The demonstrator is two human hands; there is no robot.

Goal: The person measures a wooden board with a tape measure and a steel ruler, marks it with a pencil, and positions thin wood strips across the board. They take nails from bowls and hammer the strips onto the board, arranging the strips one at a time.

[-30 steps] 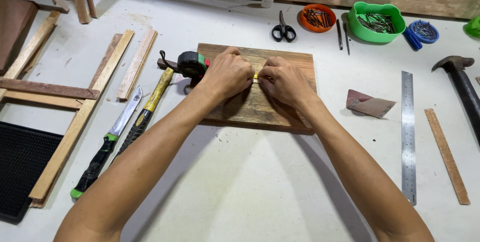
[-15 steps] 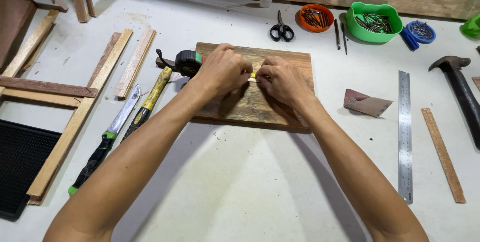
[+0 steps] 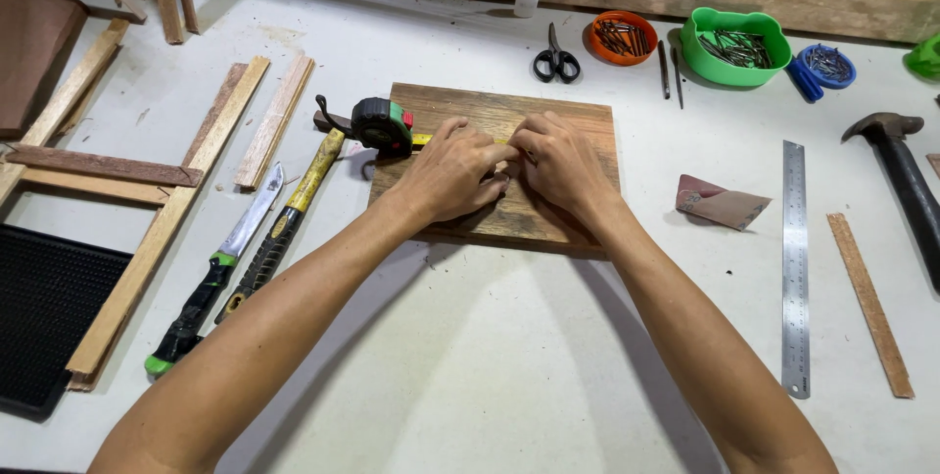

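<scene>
Brown wood board (image 3: 548, 219) flat on bench; green-black tape measure (image 3: 384, 125) at its left edge.

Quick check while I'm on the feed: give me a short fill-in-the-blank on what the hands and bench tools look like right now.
1. Both hands, left hand and right hand, rest on the wooden ____.
2. The tape measure has its yellow blade pulled out toward the ____ hand.
3. The steel ruler lies to the ____ of the board.
4. The green tub holds ____.

Missing words: board; left; right; nails
</scene>
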